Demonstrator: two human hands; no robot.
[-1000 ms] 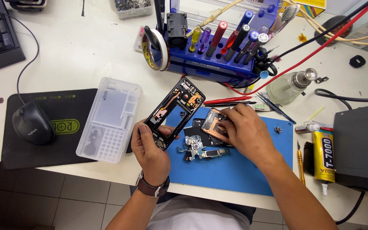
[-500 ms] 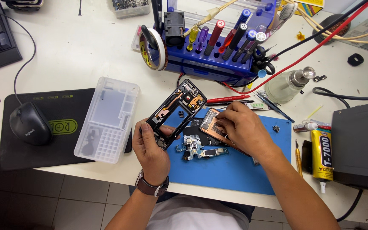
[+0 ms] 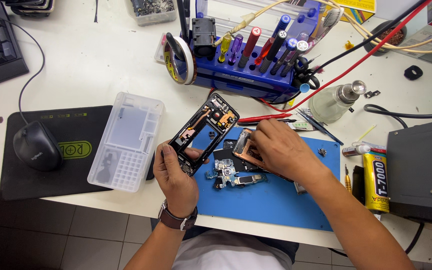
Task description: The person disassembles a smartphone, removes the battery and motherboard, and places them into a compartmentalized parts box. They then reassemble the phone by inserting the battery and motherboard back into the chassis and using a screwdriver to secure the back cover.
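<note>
Your left hand [image 3: 176, 172] has its fingers wrapped around the lower end of the stripped phone frame [image 3: 203, 131], held tilted above the blue mat [image 3: 276, 200]. Your right hand [image 3: 281, 150] pinches the copper-coloured plate [image 3: 243, 147] over the mat, just beside the loose circuit boards [image 3: 233, 177]. Clear parts tray [image 3: 126, 140] sits left on the counter.

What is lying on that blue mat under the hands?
On the blue mat lie a small circuit board and a copper-coloured part, which the right hand presses. The hand hides the rest of that part. The left hand holds a phone frame.
</note>
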